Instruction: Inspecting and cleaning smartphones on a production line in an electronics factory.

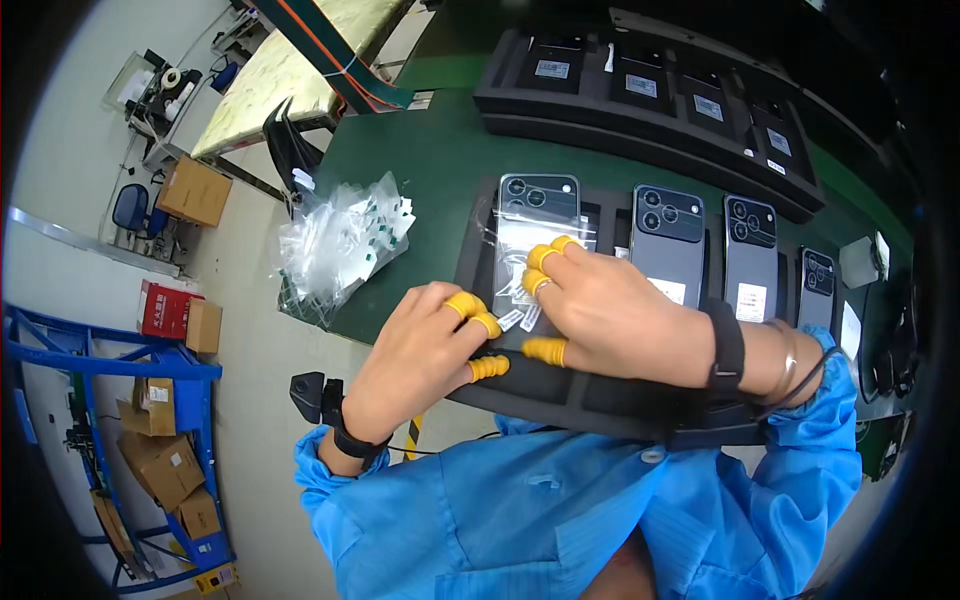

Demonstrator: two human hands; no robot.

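Observation:
A dark grey phone [538,190] lies back up in the leftmost slot of a black foam tray [600,395]. Clear plastic film [545,228] covers part of its back, and small white tabs [509,320] show near its lower end. My left hand [415,345], with yellow finger cots, is at the phone's lower left corner; index finger and thumb are apart, the index by the tabs. Over the film reaches my right hand [610,310], also in yellow cots, its fingertips on the plastic and its thumb spread away. What lies under its palm is hidden.
Three more phones stand in slots to the right, among them a second phone [667,240]. A pile of clear plastic film pieces [345,245] lies left on the green table [440,150]. Behind is another black foam tray [640,120] with several dark labelled items.

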